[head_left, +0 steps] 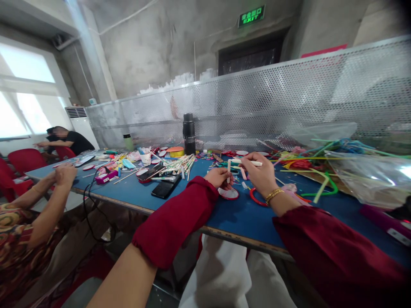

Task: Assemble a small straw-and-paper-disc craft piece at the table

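Note:
My left hand [221,176] pinches a short cream-coloured strip [229,170], which stands nearly upright between the fingers. My right hand [261,174], closed, grips a slim white pen-like stick [256,163]. The stick's thin end points left toward the top of the strip; whether they touch I cannot tell. Under my left hand lies a round white disc with a red rim [228,194]. A red ring-shaped handle or loop [257,197] rests on the table by my right wrist, partly hidden by it.
On the blue table [221,214] lie a black phone [165,187], a heap of pale sticks [184,164], a black bottle [189,134] and coloured pipe cleaners [324,188]. Clear plastic bags [369,175] lie right. A co-worker's hands [66,173] are at the left edge.

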The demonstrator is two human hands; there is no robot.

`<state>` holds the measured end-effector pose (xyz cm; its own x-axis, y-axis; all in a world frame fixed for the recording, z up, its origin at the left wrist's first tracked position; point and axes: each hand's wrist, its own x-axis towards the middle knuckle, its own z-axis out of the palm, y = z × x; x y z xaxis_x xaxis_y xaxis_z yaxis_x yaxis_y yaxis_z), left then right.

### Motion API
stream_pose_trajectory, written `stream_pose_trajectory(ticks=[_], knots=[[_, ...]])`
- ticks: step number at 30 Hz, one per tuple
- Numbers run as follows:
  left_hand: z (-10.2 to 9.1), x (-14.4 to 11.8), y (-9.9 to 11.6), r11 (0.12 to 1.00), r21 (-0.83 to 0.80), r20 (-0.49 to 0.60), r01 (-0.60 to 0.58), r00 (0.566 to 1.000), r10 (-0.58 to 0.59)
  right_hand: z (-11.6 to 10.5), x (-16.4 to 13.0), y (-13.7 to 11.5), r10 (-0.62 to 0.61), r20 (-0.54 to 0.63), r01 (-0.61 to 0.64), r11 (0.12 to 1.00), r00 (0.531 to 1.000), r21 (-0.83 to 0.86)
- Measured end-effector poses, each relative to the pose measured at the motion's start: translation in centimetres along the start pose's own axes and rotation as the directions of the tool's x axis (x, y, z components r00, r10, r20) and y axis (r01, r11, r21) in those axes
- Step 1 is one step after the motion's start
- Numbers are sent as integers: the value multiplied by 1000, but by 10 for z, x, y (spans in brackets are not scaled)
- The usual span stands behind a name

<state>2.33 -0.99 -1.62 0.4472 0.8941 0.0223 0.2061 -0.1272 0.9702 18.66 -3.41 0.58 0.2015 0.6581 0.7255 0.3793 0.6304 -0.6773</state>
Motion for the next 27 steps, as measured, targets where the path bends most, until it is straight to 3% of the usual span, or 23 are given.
stream_pose_trajectory(ticks=[27], knots=[[-2, 1, -2, 1000, -8, -3, -21, 1000, 21, 0, 2, 8, 21, -23, -21, 1000, 1000, -1]])
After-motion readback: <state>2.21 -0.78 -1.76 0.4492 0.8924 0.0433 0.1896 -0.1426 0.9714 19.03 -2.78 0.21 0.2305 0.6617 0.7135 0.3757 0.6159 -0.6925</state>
